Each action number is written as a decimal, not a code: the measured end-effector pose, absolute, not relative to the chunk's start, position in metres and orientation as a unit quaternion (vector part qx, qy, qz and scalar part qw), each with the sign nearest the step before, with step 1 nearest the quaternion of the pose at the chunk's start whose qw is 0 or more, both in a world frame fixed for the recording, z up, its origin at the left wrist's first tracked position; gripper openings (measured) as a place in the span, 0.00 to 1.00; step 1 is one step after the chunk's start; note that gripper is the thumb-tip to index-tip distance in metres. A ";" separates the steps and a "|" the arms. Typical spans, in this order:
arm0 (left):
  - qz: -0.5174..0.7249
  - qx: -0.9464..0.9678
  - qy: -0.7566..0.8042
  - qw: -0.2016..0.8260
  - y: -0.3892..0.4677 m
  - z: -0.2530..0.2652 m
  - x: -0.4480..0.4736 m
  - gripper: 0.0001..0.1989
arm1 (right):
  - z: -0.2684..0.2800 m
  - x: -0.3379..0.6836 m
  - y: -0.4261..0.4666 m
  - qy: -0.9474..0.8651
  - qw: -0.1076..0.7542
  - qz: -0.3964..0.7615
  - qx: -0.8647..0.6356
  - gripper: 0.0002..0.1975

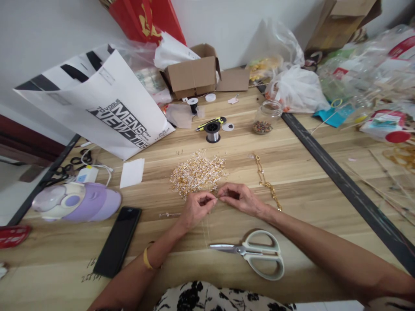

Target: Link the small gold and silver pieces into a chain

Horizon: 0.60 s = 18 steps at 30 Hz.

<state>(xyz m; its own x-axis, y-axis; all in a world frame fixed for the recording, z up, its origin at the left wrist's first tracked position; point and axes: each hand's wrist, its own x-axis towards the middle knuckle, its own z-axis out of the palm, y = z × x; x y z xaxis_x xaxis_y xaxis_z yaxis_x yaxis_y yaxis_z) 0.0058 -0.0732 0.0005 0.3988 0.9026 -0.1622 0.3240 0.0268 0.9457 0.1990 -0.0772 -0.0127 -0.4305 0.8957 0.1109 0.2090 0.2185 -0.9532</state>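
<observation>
Thumb and fingertips pinched, my left hand is closed on a small pale piece with a fine clear thread hanging below it. My right hand meets it fingertip to fingertip, also pinched; what lies between its fingers is too small to name. Just beyond both hands spreads a pile of tiny gold and silvery beads or findings. A thin chain lies left of my left hand, partly hidden by it. Scissors with cream handles rest nearer my body, blades slightly apart. Right of my right hand is a gold chain.
Behind the pile stand a wire spool, a yellow-black cutter knife and a jar of beads. On the left are a phone, a purple bottle and a white paper bag. Plastic bags crowd the back right.
</observation>
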 end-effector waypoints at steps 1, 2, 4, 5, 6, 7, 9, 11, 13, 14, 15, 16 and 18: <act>0.276 0.638 0.475 0.540 -0.073 0.000 0.006 0.09 | -0.013 0.199 -0.078 -0.693 0.361 0.478 -0.401 0.07; 0.281 0.634 0.471 0.545 -0.073 0.000 0.005 0.09 | -0.013 0.199 -0.078 -0.693 0.366 0.472 -0.404 0.07; 0.290 0.626 0.464 0.556 -0.072 0.000 0.005 0.10 | -0.015 0.198 -0.079 -0.694 0.376 0.457 -0.411 0.07; 0.294 0.622 0.461 0.561 -0.072 0.000 0.005 0.10 | -0.015 0.198 -0.079 -0.696 0.380 0.448 -0.414 0.07; 0.295 0.618 0.459 0.566 -0.072 0.001 0.006 0.11 | -0.016 0.197 -0.079 -0.698 0.383 0.441 -0.415 0.07; 0.297 0.613 0.458 0.572 -0.071 0.001 0.006 0.11 | -0.017 0.197 -0.079 -0.700 0.385 0.434 -0.416 0.07; 0.298 0.600 0.459 0.583 -0.071 0.002 0.006 0.12 | -0.018 0.197 -0.080 -0.705 0.389 0.425 -0.413 0.07; 0.298 0.589 0.462 0.592 -0.071 0.003 0.006 0.12 | -0.019 0.197 -0.080 -0.710 0.392 0.420 -0.407 0.07; 0.299 0.582 0.463 0.598 -0.071 0.004 0.006 0.11 | -0.019 0.197 -0.080 -0.718 0.395 0.413 -0.398 0.07; 0.299 0.581 0.464 0.599 -0.071 0.004 0.006 0.11 | -0.019 0.198 -0.080 -0.723 0.395 0.409 -0.392 0.07; 0.299 0.581 0.464 0.598 -0.071 0.005 0.006 0.11 | -0.018 0.198 -0.080 -0.729 0.396 0.402 -0.388 0.07; 0.298 0.581 0.465 0.597 -0.071 0.005 0.006 0.10 | -0.017 0.198 -0.080 -0.735 0.395 0.396 -0.384 0.07; 0.298 0.584 0.467 0.593 -0.072 0.005 0.006 0.10 | -0.015 0.198 -0.080 -0.744 0.394 0.384 -0.378 0.07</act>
